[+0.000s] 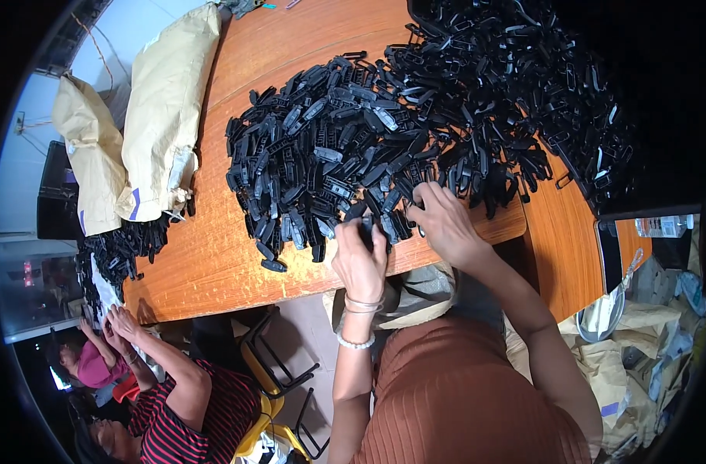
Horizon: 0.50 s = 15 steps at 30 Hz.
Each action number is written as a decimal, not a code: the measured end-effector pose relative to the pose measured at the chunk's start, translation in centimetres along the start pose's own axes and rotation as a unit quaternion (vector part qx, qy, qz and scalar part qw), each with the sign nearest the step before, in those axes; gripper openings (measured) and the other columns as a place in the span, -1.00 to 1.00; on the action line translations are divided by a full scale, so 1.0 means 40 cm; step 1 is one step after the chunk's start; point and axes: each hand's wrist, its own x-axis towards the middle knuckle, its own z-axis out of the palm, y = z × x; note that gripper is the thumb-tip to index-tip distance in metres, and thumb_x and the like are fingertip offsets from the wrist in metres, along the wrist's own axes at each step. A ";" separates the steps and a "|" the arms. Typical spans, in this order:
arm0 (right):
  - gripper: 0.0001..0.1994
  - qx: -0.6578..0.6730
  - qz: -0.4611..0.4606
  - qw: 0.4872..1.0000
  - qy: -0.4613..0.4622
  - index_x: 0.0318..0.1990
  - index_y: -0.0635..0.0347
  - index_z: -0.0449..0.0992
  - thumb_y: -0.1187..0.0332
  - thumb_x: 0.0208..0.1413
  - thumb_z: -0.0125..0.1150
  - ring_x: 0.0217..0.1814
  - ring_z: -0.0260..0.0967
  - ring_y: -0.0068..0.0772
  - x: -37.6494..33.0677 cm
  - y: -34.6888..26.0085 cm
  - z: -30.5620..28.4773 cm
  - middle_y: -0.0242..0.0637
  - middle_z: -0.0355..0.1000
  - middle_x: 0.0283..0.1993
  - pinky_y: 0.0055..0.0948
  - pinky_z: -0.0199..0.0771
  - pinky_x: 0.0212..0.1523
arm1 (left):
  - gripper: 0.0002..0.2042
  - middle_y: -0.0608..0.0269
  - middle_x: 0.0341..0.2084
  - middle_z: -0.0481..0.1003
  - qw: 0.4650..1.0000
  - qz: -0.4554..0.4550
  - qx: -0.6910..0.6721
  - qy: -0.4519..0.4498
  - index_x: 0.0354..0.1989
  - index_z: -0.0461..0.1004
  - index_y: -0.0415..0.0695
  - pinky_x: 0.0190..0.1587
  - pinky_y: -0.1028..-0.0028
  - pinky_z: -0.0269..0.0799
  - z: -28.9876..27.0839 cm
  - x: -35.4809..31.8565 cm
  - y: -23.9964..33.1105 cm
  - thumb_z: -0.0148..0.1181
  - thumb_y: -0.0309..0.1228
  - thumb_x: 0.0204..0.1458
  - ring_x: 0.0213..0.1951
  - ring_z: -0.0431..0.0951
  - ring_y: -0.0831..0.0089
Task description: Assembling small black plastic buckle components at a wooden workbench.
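At near edge of wooden table: L hand w/ black part

Heap of black plastic pcs spreads mid to upper R of view, pcs lying every which way. R hand comes in diagonally from lower R, fingers bent down at heap's near edge; can't tell if it's clamped on a pc. L hand comes nearly straight up from lower edge, thumb & fingers closed on black part, right by heap's near edge. Part's long axis seems to run approx. away from body; ends partly hidden, so can't tell which leads
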 end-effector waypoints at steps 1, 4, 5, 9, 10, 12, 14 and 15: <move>-0.86 0.000 0.001 1.000 0.000 -0.41 0.22 0.40 0.58 -0.21 0.04 -0.09 0.22 -0.17 0.008 0.009 0.001 -0.16 0.25 -0.20 -0.25 0.24 -0.15 | -0.76 -0.06 -0.43 0.41 0.998 -0.005 -0.051 0.029 -0.23 0.32 -0.30 -0.51 0.30 0.38 -0.002 -0.006 -0.004 0.14 -0.46 -0.04 -0.56 0.46 0.04; -0.84 0.022 -0.079 0.996 0.046 -0.40 0.23 0.40 0.60 -0.24 0.09 -0.13 0.23 -0.19 0.012 0.027 -0.005 -0.13 0.27 -0.11 -0.30 0.27 -0.22 | -0.77 0.31 -0.61 0.40 0.954 -0.145 -0.257 0.050 -0.24 0.31 -0.28 -0.54 0.63 0.24 -0.014 -0.029 0.001 0.20 -0.50 -0.02 -0.60 0.30 0.65; -0.83 0.096 -0.066 0.992 0.057 -0.40 0.24 0.40 0.63 -0.23 0.11 -0.19 0.26 -0.24 0.009 0.031 -0.008 -0.14 0.30 -0.11 -0.37 0.27 -0.27 | -0.76 0.37 -0.59 0.40 0.933 -0.169 -0.313 0.054 -0.24 0.31 -0.27 -0.55 0.70 0.18 -0.018 -0.030 0.002 0.22 -0.51 -0.03 -0.60 0.24 0.74; -0.82 0.340 0.033 0.931 0.131 -0.38 0.27 0.38 0.68 -0.18 0.17 -0.39 0.27 -0.44 -0.012 0.006 -0.008 -0.21 0.39 -0.19 -0.57 0.23 -0.40 | -0.69 0.47 -0.58 0.38 0.892 -0.203 -0.400 -0.045 -0.20 0.38 -0.26 -0.58 0.73 0.03 -0.045 -0.048 0.018 0.30 -0.53 -0.12 -0.61 0.11 0.78; -0.81 0.385 0.125 0.909 0.101 -0.35 0.28 0.39 0.68 -0.16 0.19 -0.39 0.27 -0.54 -0.027 -0.013 -0.009 -0.29 0.40 -0.28 -0.61 0.20 -0.41 | -0.72 0.47 -0.57 0.40 0.907 -0.207 -0.361 -0.060 -0.24 0.45 -0.22 -0.58 0.71 0.05 -0.034 -0.068 -0.002 0.34 -0.51 -0.16 -0.61 0.12 0.76; -0.80 0.403 0.090 0.904 0.115 -0.35 0.30 0.39 0.68 -0.17 0.19 -0.37 0.27 -0.55 -0.043 -0.057 -0.030 -0.28 0.38 -0.27 -0.61 0.21 -0.39 | -0.76 0.49 -0.60 0.36 0.941 -0.116 -0.312 -0.067 -0.31 0.51 -0.21 -0.58 0.68 0.05 -0.046 -0.062 0.030 0.36 -0.48 -0.19 -0.61 0.12 0.74; -0.81 0.424 0.031 0.895 0.134 -0.35 0.32 0.38 0.67 -0.17 0.18 -0.31 0.28 -0.56 -0.035 -0.076 -0.033 -0.26 0.35 -0.24 -0.62 0.25 -0.30 | -0.75 0.49 -0.58 0.35 0.953 -0.090 -0.276 -0.093 -0.30 0.51 -0.23 -0.57 0.68 0.06 -0.056 -0.062 0.043 0.37 -0.50 -0.21 -0.60 0.13 0.73; -0.81 0.424 0.032 0.895 0.134 -0.35 0.32 0.38 0.67 -0.17 0.18 -0.31 0.28 -0.56 -0.034 -0.086 -0.036 -0.26 0.35 -0.24 -0.62 0.25 -0.30 | -0.75 0.49 -0.58 0.35 0.952 -0.090 -0.276 -0.093 -0.30 0.51 -0.23 -0.57 0.68 0.06 -0.057 -0.067 0.049 0.37 -0.50 -0.21 -0.60 0.13 0.73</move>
